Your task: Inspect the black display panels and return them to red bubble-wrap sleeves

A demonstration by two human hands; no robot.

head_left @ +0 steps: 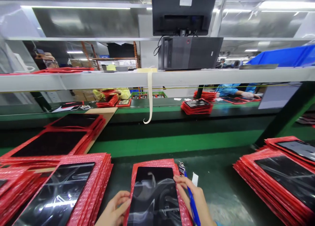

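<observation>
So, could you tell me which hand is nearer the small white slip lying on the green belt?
Right hand, just left of the white slip; left hand is far across the panel.

Pretty clearly a factory assembly line for electronics. A long green conveyor belt (172, 144) runs past the counter (221, 186), with stacks of dark glass panels in red bubble wrap (278, 180) piled on both sides. Overhead there's a metal shelf (157, 78) carrying a monitor (184, 12), a computer case (189, 53) and a blue bin (285, 56). Across the line, another worker's blue sleeve (228, 89) shows at a matching station.
</observation>
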